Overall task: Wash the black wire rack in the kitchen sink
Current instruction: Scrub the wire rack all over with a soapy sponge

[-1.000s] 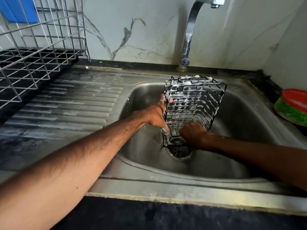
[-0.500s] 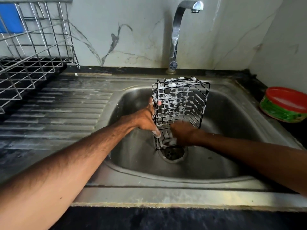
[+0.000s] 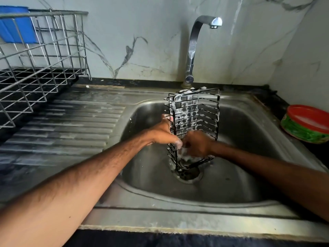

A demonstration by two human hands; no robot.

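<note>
Turning black wire rack (image 3: 193,120) (straighter now)

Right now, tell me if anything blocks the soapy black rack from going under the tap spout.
Nothing visible does. The black wire rack stands upright in the sink, gripped by the left hand; only open air lies between its top and the tap spout.

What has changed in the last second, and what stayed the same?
The rack was turned from a tilt to nearly upright over the drain. The left hand still grips its left edge; the right hand stays at its lower part.
</note>
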